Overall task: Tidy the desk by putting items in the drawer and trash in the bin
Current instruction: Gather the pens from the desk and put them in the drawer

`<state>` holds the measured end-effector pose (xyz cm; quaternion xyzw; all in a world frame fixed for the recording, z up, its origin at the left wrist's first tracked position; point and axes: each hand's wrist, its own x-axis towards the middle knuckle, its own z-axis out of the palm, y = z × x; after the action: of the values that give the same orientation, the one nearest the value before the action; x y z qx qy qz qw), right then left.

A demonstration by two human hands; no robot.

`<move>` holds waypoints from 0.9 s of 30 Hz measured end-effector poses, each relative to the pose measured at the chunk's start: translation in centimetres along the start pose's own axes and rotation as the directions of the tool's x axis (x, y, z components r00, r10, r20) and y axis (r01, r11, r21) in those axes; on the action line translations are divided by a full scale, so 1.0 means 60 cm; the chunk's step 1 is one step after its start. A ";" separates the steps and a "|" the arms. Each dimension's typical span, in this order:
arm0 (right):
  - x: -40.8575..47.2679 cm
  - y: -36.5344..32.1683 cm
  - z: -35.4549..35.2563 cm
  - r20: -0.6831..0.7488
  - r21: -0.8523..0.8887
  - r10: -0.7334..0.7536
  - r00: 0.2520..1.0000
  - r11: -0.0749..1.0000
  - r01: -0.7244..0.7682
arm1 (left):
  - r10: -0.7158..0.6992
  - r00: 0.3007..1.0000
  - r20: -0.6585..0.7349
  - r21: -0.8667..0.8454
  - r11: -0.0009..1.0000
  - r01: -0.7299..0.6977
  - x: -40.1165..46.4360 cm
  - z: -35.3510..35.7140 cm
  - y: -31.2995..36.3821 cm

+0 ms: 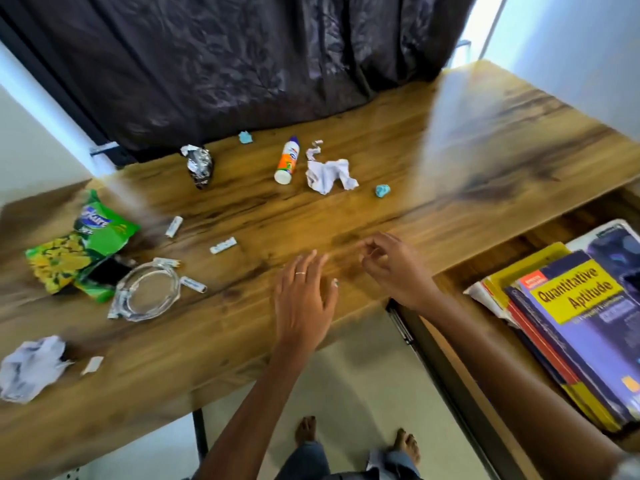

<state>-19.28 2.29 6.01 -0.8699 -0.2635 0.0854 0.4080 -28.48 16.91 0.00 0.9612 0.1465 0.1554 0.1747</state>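
My left hand (304,299) hovers flat over the wooden desk (433,161) near its front edge, fingers straight, holding nothing. My right hand (394,265) is just to its right with fingers loosely curled and empty. Scattered on the desk are a glue bottle (286,160), crumpled white paper (329,173), a foil wrapper (200,165), two teal scraps (382,190) (245,137), a green snack bag (81,244), a glass ashtray (147,292), several small white batteries (223,245) and another paper ball (29,367). The drawer (429,344) stands open at right with books (575,323) inside.
A dark curtain (225,64) hangs behind the desk. My bare feet (306,429) stand on the pale floor below the front edge. No bin is in view. The picture is blurred by motion.
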 end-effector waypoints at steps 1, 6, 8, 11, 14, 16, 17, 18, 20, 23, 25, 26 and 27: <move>0.022 -0.015 0.015 0.002 -0.015 -0.021 1.000 1.000 0.021 | -0.006 1.000 0.028 0.040 0.999 0.005 -0.003 0.001 -0.025; 0.138 -0.078 0.087 0.016 -0.111 -0.084 0.996 0.990 0.085 | -0.002 1.000 0.029 -0.001 1.000 0.002 0.027 0.002 -0.123; 0.187 -0.098 0.115 0.013 -0.172 -0.110 0.994 0.979 0.111 | -0.026 1.000 -0.011 -0.023 0.999 0.026 0.047 0.000 -0.142; 0.258 -0.121 0.152 0.003 -0.250 -0.103 0.995 0.963 0.100 | 0.015 0.999 -0.050 -0.033 0.999 -0.017 0.069 -0.002 -0.149; 0.318 -0.133 0.183 0.006 -0.352 -0.068 0.998 0.934 0.065 | 0.055 0.993 -0.106 -0.019 0.998 -0.057 0.092 -0.006 -0.157; 0.350 -0.135 0.197 0.034 -0.440 -0.033 0.999 0.897 0.045 | 0.063 0.988 -0.139 0.001 0.998 -0.063 0.106 -0.007 -0.164; 0.363 -0.135 0.202 0.050 -0.486 -0.004 0.999 0.874 0.027 | 0.072 0.987 -0.146 0.008 0.997 -0.072 0.112 -0.006 -0.166; 0.375 -0.133 0.206 0.063 -0.523 0.033 0.997 0.852 0.005 | 0.087 0.984 -0.153 0.015 0.996 -0.086 0.116 -0.005 -0.168; 0.394 -0.131 0.213 0.091 -0.551 0.129 0.988 0.832 -0.058 | 0.127 0.975 -0.183 0.024 0.992 -0.124 0.120 -0.003 -0.170; 0.408 -0.127 0.224 0.134 -0.529 0.277 0.952 0.832 -0.167 | 0.147 0.964 -0.223 0.028 0.989 -0.144 0.121 0.000 -0.173; 0.408 -0.125 0.229 0.088 -0.544 0.316 0.945 0.810 -0.220 | 0.144 0.964 -0.222 0.021 0.990 -0.143 0.120 0.001 -0.173; 0.408 -0.125 0.230 0.047 -0.543 0.317 0.947 0.804 -0.243 | 0.140 0.967 -0.213 0.017 0.990 -0.140 0.120 0.001 -0.174; 0.407 -0.124 0.230 0.006 -0.528 0.314 0.950 0.807 -0.263 | 0.138 0.969 -0.205 0.014 0.990 -0.138 0.120 0.002 -0.173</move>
<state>-6.52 28.27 4.24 -0.9725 -0.1601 0.1122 0.1268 -24.26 28.62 -2.27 0.9478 0.0966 0.2655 0.1475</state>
